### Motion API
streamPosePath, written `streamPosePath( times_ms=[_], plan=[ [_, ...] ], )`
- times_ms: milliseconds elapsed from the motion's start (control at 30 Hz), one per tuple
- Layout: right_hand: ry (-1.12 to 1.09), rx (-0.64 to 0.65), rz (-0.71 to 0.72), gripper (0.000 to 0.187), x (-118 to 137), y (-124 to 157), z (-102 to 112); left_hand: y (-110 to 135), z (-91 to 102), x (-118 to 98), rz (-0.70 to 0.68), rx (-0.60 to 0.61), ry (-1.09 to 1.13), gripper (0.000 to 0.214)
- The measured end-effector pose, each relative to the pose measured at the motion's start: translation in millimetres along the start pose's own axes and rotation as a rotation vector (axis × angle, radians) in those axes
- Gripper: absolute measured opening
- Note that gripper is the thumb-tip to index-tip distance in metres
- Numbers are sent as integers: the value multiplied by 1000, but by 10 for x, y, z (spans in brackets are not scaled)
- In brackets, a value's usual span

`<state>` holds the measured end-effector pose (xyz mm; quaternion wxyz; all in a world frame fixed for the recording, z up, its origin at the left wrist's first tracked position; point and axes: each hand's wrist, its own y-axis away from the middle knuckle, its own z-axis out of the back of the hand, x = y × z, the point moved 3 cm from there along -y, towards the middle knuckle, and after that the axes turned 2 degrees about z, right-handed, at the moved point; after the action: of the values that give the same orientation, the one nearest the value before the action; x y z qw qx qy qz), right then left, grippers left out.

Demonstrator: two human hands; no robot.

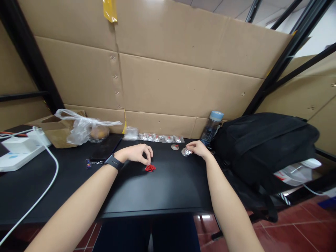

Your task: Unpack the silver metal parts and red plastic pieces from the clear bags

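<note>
My left hand (137,154), with a dark watch on its wrist, is over the table. Its thumb and forefinger pinch at the top edge of a small heap of red cord loops (150,168). Held at its edge by the fingers of my right hand (198,148) is a round silver metal disc (186,152), tilted just above the tabletop or touching it; I cannot tell which. Just left of it lies a second disc (174,147) with a bit of red cord on it. Behind, several similar discs in clear bags (157,138) form a row.
A stack of clear plastic bags (131,133) ends the row. Left are a phone (106,148), a keyring (88,163), a knotted plastic bag (84,127) and a power strip (22,154). A bottle (211,126) and black backpack (265,147) stand right. Cardboard (168,87) walls the back.
</note>
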<state>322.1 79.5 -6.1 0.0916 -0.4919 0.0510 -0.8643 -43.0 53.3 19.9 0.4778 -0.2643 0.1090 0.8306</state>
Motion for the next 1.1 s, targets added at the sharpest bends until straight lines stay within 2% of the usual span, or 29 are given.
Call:
streamPosePath(
  times_ms=[167, 233, 300, 400, 500, 600, 733, 800, 900, 1000, 1100],
  plan=[
    [329, -8, -43, 13, -67, -21, 23, 3, -22, 115, 49, 62, 2, 14],
    [425, -4, -25, 17, -41, -24, 29, 1, -28, 127, 55, 64, 5, 16],
    [489, -6, 55, 23, 11, -32, -8, 3, -26, 113, 59, 56, 11, 21],
    [562, -4, 201, 31, 109, -40, -171, 7, -7, 64, 62, 14, 19, 27],
    [680, 4, 228, 37, 211, -34, -398, 4, 19, 21, 51, -69, -5, 29],
    [776, 17, 207, 28, 330, -22, -570, -4, 33, 13, 42, -164, -73, 32],
    [822, 22, 225, 15, 465, -7, -647, -24, -17, 57, 77, -212, -189, 28],
    [769, -18, 234, 14, 502, 3, -647, -44, -61, 86, 118, -250, -259, 23],
    [505, -38, 268, 16, 546, 23, -677, -92, -129, 99, 152, -349, -327, 18],
    [169, -25, 293, 21, 623, 53, -759, -156, -177, 26, 101, -459, -316, 20],
    [-73, -1, 302, 27, 748, 105, -887, -195, -177, -124, 43, -607, -303, 24]
  ],
)
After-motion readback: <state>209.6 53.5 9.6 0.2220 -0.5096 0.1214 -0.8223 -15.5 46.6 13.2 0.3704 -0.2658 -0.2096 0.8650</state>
